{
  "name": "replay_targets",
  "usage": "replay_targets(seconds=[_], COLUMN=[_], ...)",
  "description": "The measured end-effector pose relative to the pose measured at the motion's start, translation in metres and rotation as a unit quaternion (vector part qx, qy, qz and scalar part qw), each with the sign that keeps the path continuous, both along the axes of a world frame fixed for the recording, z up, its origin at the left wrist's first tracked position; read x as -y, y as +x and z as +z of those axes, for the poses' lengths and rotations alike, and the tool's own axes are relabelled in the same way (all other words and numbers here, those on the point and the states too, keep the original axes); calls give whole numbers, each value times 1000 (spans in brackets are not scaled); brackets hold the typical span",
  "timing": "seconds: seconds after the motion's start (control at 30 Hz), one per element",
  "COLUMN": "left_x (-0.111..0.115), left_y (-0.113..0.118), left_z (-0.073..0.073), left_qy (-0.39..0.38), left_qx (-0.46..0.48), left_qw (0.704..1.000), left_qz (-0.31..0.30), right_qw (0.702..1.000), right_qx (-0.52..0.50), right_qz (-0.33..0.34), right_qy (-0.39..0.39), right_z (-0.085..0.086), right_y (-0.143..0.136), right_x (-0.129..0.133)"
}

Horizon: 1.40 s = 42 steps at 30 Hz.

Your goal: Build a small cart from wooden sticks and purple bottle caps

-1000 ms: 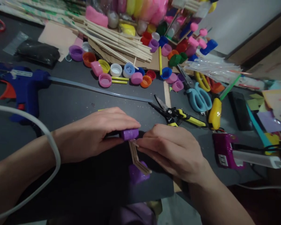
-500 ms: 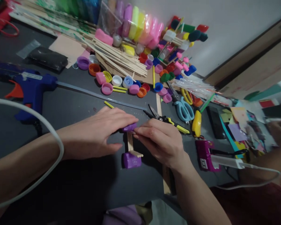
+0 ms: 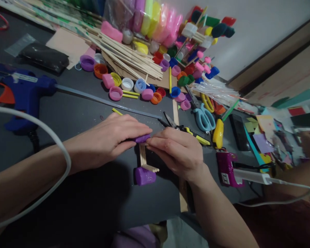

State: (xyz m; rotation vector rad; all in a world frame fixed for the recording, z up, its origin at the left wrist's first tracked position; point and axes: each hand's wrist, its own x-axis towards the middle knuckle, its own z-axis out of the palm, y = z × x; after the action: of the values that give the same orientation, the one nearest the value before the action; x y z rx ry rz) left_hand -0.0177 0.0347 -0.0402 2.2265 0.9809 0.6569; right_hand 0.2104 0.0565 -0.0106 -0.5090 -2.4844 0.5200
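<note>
A small piece with two purple clay blocks joined by pale wooden sticks [image 3: 143, 155] lies on the dark table. The far purple block [image 3: 142, 138] is partly covered by my hands. My left hand [image 3: 119, 134] grips that block between thumb and fingers from the left. My right hand [image 3: 177, 150] is closed in a pinch against its right edge; whatever its fingertips hold is hidden. Nearer to me, the other purple block [image 3: 145, 176] rests in plain sight, with short stick ends [image 3: 151, 168] jutting to the right over its top.
A blue glue gun [image 3: 23, 93] with a long glue stick lies left, behind a white cable [image 3: 55, 137]. Bottle caps [image 3: 127, 84], wooden sticks [image 3: 131, 57] and clay packs fill the back. Pliers [image 3: 181, 128], blue scissors [image 3: 205, 117] and a purple adapter [image 3: 226, 168] lie right. Another person's arm [image 3: 291, 175] is far right.
My left thumb has moved up and in, closing against the far purple block. My right hand stays at its edge. The view has shifted slightly.
</note>
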Motion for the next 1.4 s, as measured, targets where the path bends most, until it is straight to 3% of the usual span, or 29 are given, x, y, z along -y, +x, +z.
replay_targets(seconds=[0.93,1.4], left_x=[1,1], left_y=[0,0], left_z=[0,0], left_qy=[0,-6], left_qx=[-6,-9], left_qw=[1000,1000], left_qz=[0,4], right_qw=[998,999], right_qx=[40,34], right_qz=[-12,-11], right_qy=[46,26], right_z=[2,2], right_y=[-4,0], right_x=[-1,0])
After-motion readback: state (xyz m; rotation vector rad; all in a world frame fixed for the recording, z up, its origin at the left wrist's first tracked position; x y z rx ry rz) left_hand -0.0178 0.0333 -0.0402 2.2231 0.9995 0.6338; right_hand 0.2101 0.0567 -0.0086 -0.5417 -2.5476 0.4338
